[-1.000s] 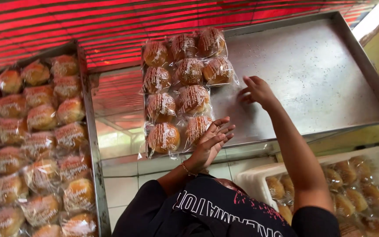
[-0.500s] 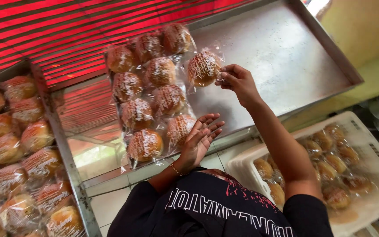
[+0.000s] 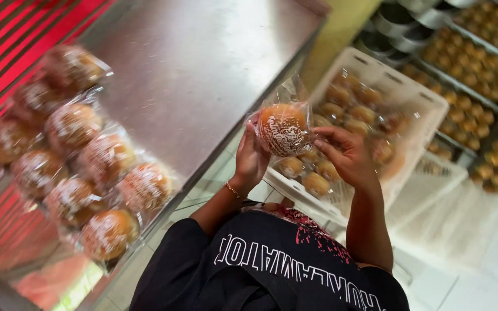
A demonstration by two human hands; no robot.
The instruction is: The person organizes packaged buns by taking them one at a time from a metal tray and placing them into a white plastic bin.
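Both my hands hold one golden bun in clear plastic wrap [image 3: 283, 128] in front of my chest. My left hand [image 3: 252, 158], with a thin bracelet at the wrist, cups it from the left. On the right, the fingers of my right hand [image 3: 347, 152] pinch the wrap. Below the bun sits a white plastic crate [image 3: 427, 109] with several wrapped buns in it. To the left, a steel tray [image 3: 203, 63] carries rows of wrapped buns [image 3: 82, 167] along its left part.
Metal trays of unwrapped buns [image 3: 479, 69] stand at the far right, with round metal tins [image 3: 399, 17] behind the crate. A red striped surface [image 3: 12, 40] fills the upper left. White tiled floor [image 3: 479, 276] shows at lower right.
My right hand left the rows on the steel tray and the view swung right. Both hands now hold a wrapped bun over the white crate.
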